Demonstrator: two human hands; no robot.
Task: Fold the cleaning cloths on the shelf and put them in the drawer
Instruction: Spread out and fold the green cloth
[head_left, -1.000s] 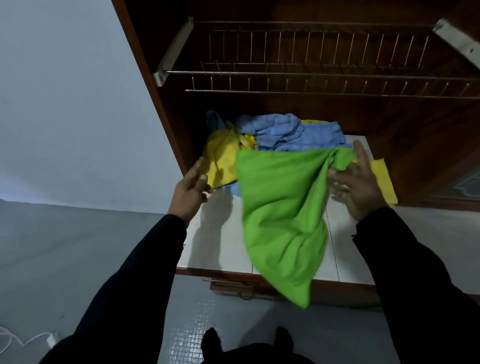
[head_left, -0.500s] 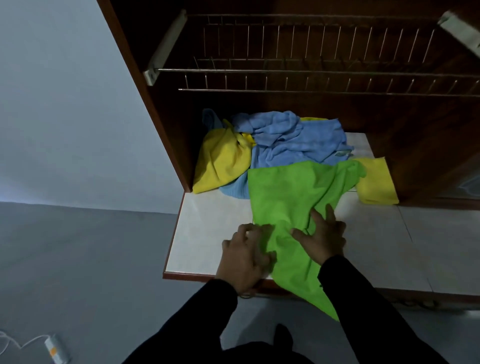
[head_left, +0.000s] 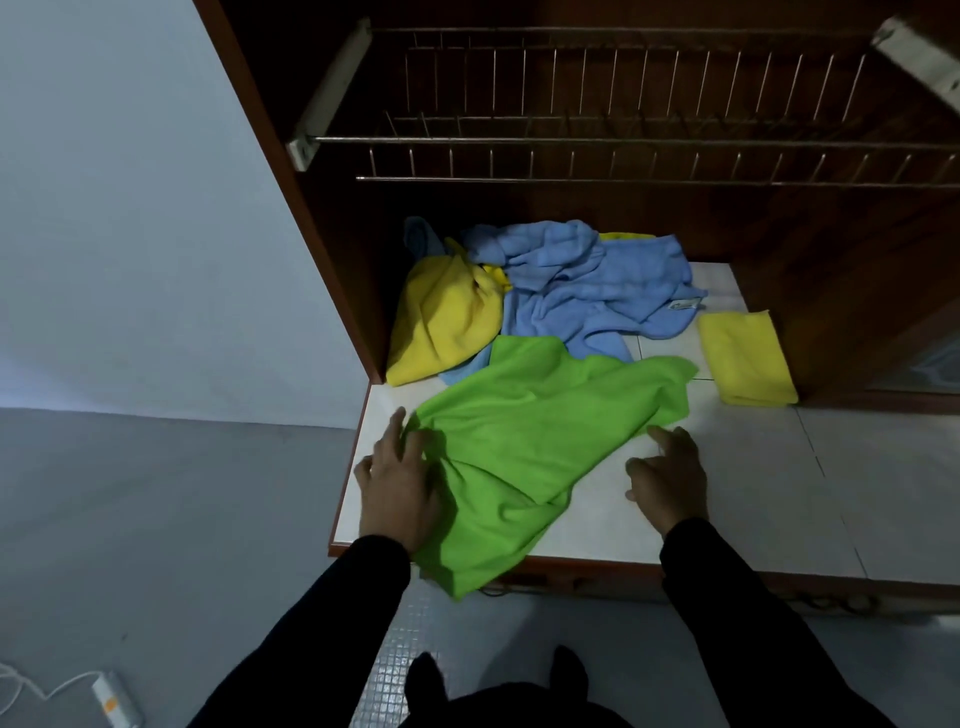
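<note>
A green cloth (head_left: 535, 431) lies spread and rumpled on the white tiled shelf (head_left: 753, 493), one corner hanging over the front edge. My left hand (head_left: 397, 483) rests on the cloth's left edge with its fingers bunching the fabric. My right hand (head_left: 670, 478) lies flat on the shelf with a fingertip at the cloth's right edge. Behind the green cloth sit a crumpled blue cloth (head_left: 592, 280) and a crumpled yellow cloth (head_left: 447, 322). A folded yellow cloth (head_left: 745, 358) lies at the right. The drawer front (head_left: 571, 582) shows just under the shelf edge.
A wire dish rack (head_left: 623, 130) hangs above the cloths inside the dark wooden cabinet (head_left: 332, 260). A pale wall is at the left, grey floor below. A white cable and adapter (head_left: 111, 699) lie on the floor at lower left. My feet stand before the shelf.
The green cloth was held up by my right hand, then laid down on the shelf. My hands have since slid apart from its middle to its left and right edges, spreading it wider.
</note>
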